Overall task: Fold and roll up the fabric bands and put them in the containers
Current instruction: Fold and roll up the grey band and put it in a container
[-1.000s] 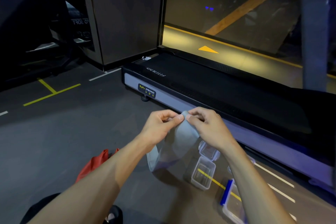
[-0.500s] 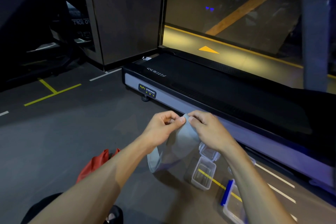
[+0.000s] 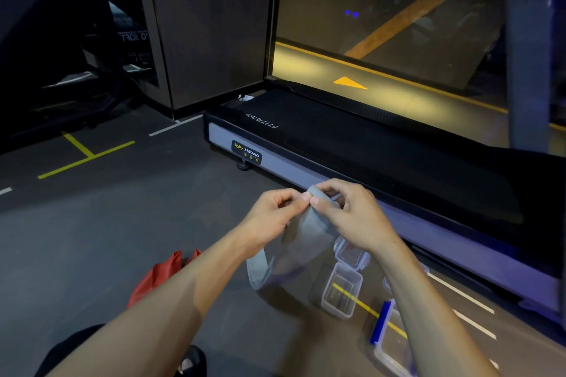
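Fingertips (image 3: 306,195) of the left hand (image 3: 272,217) and right hand (image 3: 352,217) pinch the top fold of the grey fabric band (image 3: 306,236), held in the air while its loop hangs toward the floor. If either pinch loosens, the springy fold could open and the band drop. Below, the small clear container (image 3: 341,294) looks empty, though dim light makes that uncertain, as with the blue-clipped container (image 3: 392,349).

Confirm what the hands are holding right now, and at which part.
Both hands, left hand and right hand, pinch the grey fabric band at its top end; the rest hangs below them.
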`<state>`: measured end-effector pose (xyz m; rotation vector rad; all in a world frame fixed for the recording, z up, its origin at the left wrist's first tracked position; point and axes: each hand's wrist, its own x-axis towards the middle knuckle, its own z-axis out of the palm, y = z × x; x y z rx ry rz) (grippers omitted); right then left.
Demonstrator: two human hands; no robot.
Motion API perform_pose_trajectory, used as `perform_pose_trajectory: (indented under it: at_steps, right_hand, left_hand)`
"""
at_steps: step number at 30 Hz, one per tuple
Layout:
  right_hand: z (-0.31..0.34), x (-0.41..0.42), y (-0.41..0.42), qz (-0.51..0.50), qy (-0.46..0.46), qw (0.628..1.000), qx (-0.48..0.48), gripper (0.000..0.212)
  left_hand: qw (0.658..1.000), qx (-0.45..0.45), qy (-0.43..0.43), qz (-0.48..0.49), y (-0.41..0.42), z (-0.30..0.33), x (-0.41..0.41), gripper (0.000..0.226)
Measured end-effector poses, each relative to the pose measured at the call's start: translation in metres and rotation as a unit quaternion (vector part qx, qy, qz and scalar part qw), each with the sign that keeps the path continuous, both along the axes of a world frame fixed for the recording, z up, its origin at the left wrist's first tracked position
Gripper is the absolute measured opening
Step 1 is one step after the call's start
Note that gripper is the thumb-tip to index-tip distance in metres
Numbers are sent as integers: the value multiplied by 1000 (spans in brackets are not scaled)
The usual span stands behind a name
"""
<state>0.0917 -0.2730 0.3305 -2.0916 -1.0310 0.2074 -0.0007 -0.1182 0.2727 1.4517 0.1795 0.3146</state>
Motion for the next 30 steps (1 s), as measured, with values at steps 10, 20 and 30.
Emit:
perform_pose_trajectory:
  at_steps: [10,20,30]
  right_hand:
    - [5,-4,1,-27,91,991,90,11]
    - [8,-9,6,-46,183,976,106,7]
    - [-1,-1,6,-17,194,979,64,13]
  left_hand:
    - [1000,12,-4,10,-2,2,0,27]
    - [997,50,-4,61,1,4,0,29]
    - [998,19,-17,58,1,7,-4,16]
